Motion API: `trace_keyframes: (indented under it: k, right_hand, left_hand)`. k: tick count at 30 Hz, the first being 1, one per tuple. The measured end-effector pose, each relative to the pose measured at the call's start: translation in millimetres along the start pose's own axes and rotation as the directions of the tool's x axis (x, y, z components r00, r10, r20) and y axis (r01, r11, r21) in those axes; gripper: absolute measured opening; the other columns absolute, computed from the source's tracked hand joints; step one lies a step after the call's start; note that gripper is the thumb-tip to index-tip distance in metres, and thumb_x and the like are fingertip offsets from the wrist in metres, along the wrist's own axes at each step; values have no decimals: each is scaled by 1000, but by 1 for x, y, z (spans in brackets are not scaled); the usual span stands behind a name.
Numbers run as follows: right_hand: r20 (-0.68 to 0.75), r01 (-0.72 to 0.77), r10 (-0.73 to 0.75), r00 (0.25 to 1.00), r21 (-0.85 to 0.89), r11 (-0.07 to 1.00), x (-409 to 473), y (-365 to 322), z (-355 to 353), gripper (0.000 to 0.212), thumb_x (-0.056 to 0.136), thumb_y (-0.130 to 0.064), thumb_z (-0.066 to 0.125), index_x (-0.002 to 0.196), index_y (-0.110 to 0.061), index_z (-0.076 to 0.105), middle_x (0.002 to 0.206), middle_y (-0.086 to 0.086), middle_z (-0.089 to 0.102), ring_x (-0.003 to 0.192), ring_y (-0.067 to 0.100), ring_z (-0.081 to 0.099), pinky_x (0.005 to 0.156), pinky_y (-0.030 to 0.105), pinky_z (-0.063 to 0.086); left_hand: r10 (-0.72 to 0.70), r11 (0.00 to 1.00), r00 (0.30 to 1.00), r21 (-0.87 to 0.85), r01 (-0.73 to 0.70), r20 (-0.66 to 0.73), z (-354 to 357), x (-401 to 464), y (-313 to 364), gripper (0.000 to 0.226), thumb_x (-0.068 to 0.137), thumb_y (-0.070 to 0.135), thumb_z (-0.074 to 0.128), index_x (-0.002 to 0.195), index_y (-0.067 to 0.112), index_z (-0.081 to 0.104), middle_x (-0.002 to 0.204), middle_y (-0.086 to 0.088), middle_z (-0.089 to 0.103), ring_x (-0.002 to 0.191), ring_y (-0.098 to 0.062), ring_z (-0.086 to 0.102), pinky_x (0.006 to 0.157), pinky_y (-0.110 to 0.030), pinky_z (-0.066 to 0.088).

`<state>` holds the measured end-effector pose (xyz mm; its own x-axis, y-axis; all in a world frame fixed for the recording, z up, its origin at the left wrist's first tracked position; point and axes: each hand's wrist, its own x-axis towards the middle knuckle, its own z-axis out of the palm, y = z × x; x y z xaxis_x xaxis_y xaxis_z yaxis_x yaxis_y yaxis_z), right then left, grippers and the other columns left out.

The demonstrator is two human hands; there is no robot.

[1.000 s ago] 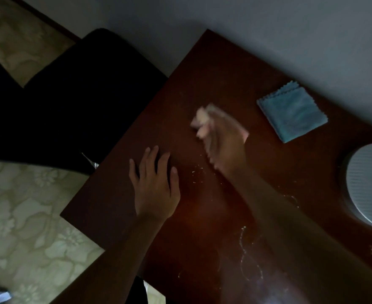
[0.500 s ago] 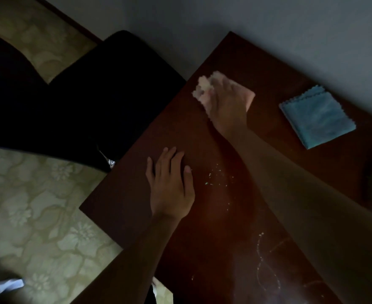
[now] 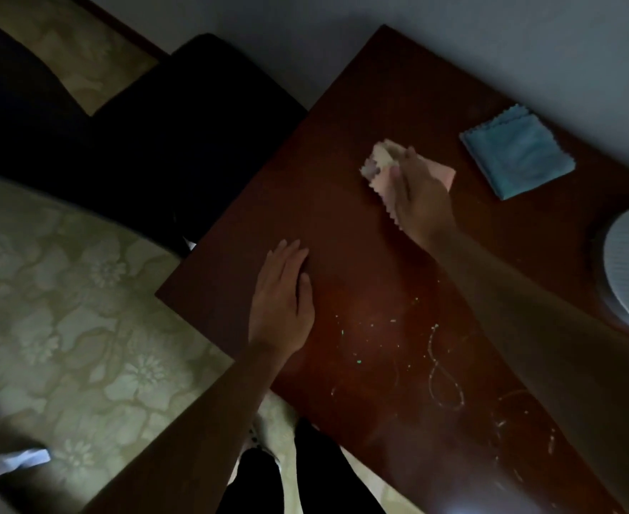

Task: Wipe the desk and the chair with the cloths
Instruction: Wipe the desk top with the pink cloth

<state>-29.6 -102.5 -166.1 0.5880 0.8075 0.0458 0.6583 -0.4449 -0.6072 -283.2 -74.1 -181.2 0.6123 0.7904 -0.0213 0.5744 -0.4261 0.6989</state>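
Upper right of centre, the right hand presses a crumpled pink cloth onto the dark wooden desk, fingers curled over it. Just right lies a folded blue cloth, apart. Left hand rests flat, fingers straight, near the desk's left edge; pale crumbs dot bare wood beside it. Black chair abuts that edge.
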Motion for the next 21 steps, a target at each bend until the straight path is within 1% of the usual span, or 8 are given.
trace_keyframes:
  k: [4, 8, 10, 12, 14, 16, 18, 21]
  right_hand:
    - [61, 92, -95, 994, 48, 995, -67, -23, 42, 41, 104, -23, 33, 142, -9, 43, 145, 15, 46, 136, 30, 39, 116, 46, 26]
    - [134, 267, -276, 952, 83, 960, -199, -59, 62, 41, 104, -21, 35, 144, -15, 41, 147, 7, 45, 141, 18, 34, 118, 39, 25]
    - [119, 131, -160, 980, 217, 967, -228, -63, 51, 41, 103, -27, 37, 144, -27, 40, 139, -1, 53, 121, 7, 55, 101, 31, 46]
    - [-64, 80, -71, 995, 163, 983, -219, -55, 32, 43, 102, -29, 40, 145, -29, 38, 118, -6, 62, 90, 1, 62, 80, 24, 52]
    - [-150, -20, 22, 988, 15, 1000, -186, -43, 10, 45, 104, -36, 33, 148, -32, 31, 131, -1, 56, 112, 1, 56, 95, 22, 46]
    - [-11, -106, 106, 994, -8, 994, -157, -29, -3, 46, 105, -41, 25, 150, -36, 24, 157, 2, 27, 144, 15, 23, 114, 39, 31]
    - [35, -205, 209, 977, -94, 974, -157, -21, 7, 48, 105, -36, 26, 152, -26, 21, 160, 8, 16, 148, 27, 10, 117, 50, 23]
    - [-26, -229, 228, 973, -168, 959, -207, -52, 43, 49, 104, -18, 35, 151, -7, 25, 157, 19, 23, 145, 36, 17, 118, 46, 20]
  left_hand:
    - [21, 1000, 998, 15, -21, 51, -11, -32, -13, 44, 99, 18, 37, 139, 10, 51, 150, -2, 45, 145, -14, 29, 123, -32, 16]
    - [-9, 1000, 998, -29, 11, 68, -18, -46, -11, 45, 98, 17, 35, 139, 7, 50, 149, -6, 45, 146, -19, 30, 122, -40, 20]
    - [13, 1000, 997, -28, -11, 81, -21, -55, -10, 45, 96, 16, 37, 136, 4, 54, 148, -7, 47, 145, -21, 32, 122, -40, 21]
    - [66, 998, 993, -16, -65, 100, -25, -68, -13, 43, 93, 10, 42, 133, 3, 57, 147, -9, 48, 144, -24, 34, 121, -41, 21]
    - [95, 995, 984, 12, -98, 148, -30, -78, -19, 44, 94, 7, 46, 137, 6, 53, 151, -6, 43, 146, -20, 28, 123, -33, 13]
    - [126, 990, 975, 39, -135, 185, -34, -83, -23, 46, 96, 7, 47, 142, 9, 48, 155, -4, 37, 148, -16, 20, 119, -20, 1]
    - [147, 987, 966, 31, -158, 214, -39, -83, -26, 45, 98, 9, 45, 143, 11, 47, 156, -2, 35, 149, -15, 19, 115, -14, -1]
    - [190, 980, 945, 14, -201, 266, -49, -78, -32, 42, 98, 9, 47, 140, 9, 52, 153, -3, 41, 147, -15, 25, 116, -22, 15]
